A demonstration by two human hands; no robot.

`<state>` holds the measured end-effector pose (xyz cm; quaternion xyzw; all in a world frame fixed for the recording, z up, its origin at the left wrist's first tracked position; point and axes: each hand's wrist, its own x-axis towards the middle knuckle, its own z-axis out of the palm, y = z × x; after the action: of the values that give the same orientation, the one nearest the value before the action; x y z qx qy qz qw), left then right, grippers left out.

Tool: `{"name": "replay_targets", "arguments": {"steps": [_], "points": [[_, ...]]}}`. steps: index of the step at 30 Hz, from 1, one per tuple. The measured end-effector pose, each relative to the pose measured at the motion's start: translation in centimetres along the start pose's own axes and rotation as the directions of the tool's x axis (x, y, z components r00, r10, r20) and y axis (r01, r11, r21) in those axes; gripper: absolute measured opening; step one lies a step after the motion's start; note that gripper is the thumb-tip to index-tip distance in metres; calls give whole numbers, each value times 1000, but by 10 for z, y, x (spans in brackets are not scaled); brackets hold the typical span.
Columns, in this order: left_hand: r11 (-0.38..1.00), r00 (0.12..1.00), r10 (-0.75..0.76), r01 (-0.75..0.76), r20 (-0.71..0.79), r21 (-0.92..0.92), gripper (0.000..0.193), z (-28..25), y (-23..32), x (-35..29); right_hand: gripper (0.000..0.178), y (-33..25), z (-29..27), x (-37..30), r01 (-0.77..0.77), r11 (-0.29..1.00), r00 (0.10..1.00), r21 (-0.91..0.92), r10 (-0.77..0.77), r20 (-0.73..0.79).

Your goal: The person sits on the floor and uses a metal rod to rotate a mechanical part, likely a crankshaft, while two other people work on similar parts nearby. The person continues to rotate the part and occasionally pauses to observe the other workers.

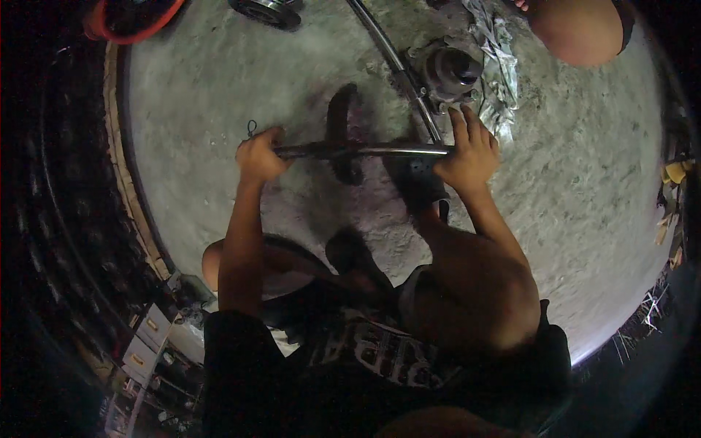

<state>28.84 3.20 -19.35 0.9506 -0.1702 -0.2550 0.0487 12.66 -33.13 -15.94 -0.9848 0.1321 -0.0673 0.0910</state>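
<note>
A slim metal bar [365, 150] lies crosswise in front of me, above the floor. Its left end is in my left hand [261, 157], whose fingers curl around it; a small wire loop [251, 127] stands just beyond that hand. The bar's right end meets my right hand [471, 155] near the thumb, the fingers stretched out past it. A longer metal tube [394, 62] slants down from the top edge and reaches the bar beside my right hand. Close by sits a round metal part [451, 71] with a dark cylinder. My black shoe [415, 175] is partly under the bar.
At the upper right are another person's knee [580, 33] and fingertips. Crumpled silvery sheeting [500, 69] lies beside the metal part. An orange-red tub [164, 18] and a metal wheel-like piece [269, 11] stand at the far side. White boxes [146, 343] are at lower left.
</note>
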Motion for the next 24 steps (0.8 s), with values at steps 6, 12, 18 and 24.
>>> {"name": "replay_targets", "arguments": {"steps": [6, 12, 18, 24], "points": [[997, 987, 72, -76, -143, -28, 55, 2, 1, -4, 85, 10, 17, -2, -13, 999, 996, 37, 17, -91], [1000, 1000, -14, 14, -17, -15, 56, 5, -5, 2, 64, 0, 7, -2, 28, 999, 1000, -32, -29, -6], [995, 988, 82, -88, -129, -38, 51, 13, -13, 5, 58, 2, 3, -1, 5, 999, 999, -53, -2, 52], [998, 991, 66, -68, -120, -7, 50, 6, -8, 1, 54, 2, 1, 0, 13, 998, 996, -56, -8, 85]]}}
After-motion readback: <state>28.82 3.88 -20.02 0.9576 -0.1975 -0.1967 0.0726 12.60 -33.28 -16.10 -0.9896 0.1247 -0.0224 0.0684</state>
